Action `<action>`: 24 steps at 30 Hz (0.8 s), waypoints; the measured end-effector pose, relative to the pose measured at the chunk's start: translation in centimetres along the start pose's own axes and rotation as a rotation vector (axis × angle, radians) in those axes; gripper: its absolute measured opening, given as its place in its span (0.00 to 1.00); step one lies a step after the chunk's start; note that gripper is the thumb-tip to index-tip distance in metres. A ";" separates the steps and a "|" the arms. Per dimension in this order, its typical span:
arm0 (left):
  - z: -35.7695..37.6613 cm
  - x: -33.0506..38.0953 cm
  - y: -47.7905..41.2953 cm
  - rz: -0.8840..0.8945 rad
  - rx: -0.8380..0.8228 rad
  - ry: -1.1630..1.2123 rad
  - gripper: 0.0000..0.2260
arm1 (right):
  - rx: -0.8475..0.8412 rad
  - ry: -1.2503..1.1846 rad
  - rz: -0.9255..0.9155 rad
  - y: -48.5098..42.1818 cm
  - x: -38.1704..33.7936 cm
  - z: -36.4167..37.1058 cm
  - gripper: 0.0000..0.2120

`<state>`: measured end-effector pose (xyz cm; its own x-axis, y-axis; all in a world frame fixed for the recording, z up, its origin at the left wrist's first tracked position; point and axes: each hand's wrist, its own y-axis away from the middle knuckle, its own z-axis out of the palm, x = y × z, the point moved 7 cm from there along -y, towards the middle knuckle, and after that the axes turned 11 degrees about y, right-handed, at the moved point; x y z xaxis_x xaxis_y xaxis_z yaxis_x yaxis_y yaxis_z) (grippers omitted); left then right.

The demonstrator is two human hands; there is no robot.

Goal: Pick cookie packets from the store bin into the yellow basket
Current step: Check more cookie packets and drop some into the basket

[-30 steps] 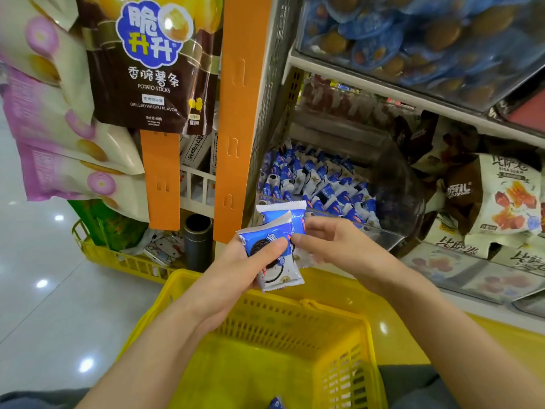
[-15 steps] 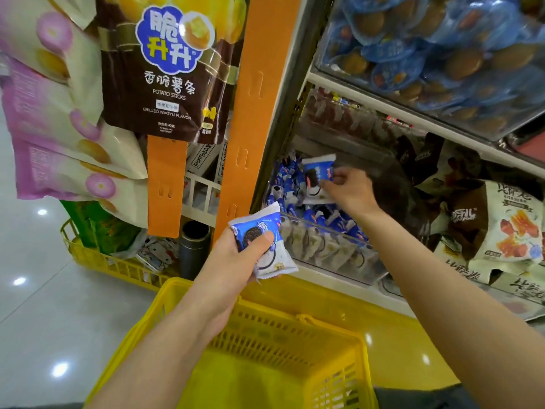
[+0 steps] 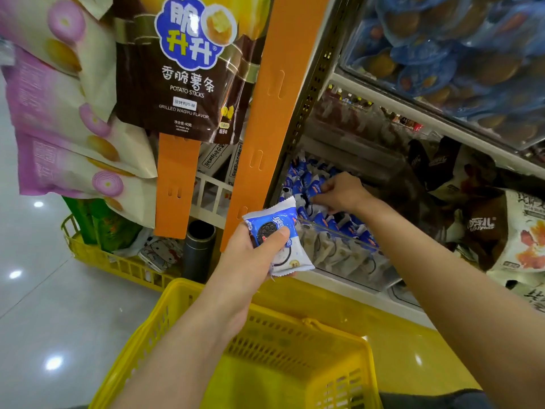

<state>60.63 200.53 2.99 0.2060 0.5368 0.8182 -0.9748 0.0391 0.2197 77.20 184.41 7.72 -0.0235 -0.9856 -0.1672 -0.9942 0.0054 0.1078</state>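
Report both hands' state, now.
Left hand: holding a cookie packet.
Right hand: fingers curled among bin packets; grip cannot be told.

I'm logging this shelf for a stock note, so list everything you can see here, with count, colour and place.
held cookie packet: at least one, blue and white, in front of the bin
binned cookie packets: many, blue and white, inside the clear bin
clear bin: one, transparent, lower shelf
yellow basket: one, yellow, bottom centre
potato sticks bag: one, brown, hanging top centre
orange strips: two, orange, hanging by the shelf post
purple snack bags: several, purple and cream, hanging left
left hand: one, grips the held cookie packet
right hand: one, in the bin among the packets, grip unclear
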 end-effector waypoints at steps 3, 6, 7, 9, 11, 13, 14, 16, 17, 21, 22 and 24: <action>0.0 0.0 -0.1 0.002 0.005 0.003 0.17 | -0.092 -0.008 -0.027 0.0 0.2 -0.1 0.08; 0.0 0.1 -0.1 0.003 0.003 0.005 0.16 | -0.106 0.033 -0.043 -0.1 0.8 0.1 0.09; 0.1 0.0 -0.2 0.005 0.001 0.002 0.16 | -0.084 0.031 -0.032 -0.3 0.9 0.3 0.10; 0.2 0.0 -0.1 0.007 -0.001 -0.009 0.15 | 0.001 -0.004 -0.007 -0.7 0.8 0.5 0.10; 0.3 0.0 -0.1 0.007 -0.005 -0.013 0.16 | 0.075 -0.045 -0.001 -1.2 0.4 0.7 0.13; 0.2 0.0 -0.1 0.007 -0.003 -0.012 0.16 | 0.065 -0.044 -0.004 -1.6 0.0 1.1 0.18; 0.2 0.1 -0.1 0.006 0.000 -0.009 0.16 | 0.034 -0.041 -0.010 -1.7 0.0 1.3 0.19; 0.2 0.0 -0.3 0.005 0.000 -0.009 0.16 | -0.040 -0.046 -0.015 -1.9 0.1 1.7 0.18; 0.3 -0.1 -0.3 0.004 -0.001 -0.011 0.17 | -0.067 -0.048 -0.015 -1.8 0.2 1.8 0.18; 0.7 -0.6 -0.4 -0.012 -0.009 -0.006 0.16 | -0.063 0.016 -0.017 -0.9 0.2 1.6 0.18; 0.8 -0.8 -0.3 -0.019 -0.011 -0.006 0.16 | -0.004 0.039 -0.023 -0.3 0.1 1.1 0.19; 0.9 -1.1 -0.2 -0.024 -0.010 -0.022 0.15 | 0.166 -0.047 -0.071 1.7 -0.5 -0.3 0.18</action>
<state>60.64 199.19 2.50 0.2309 0.5171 0.8242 -0.9703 0.0602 0.2341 75.53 184.87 8.25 0.0459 -0.9755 -0.2151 -0.9972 -0.0319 -0.0681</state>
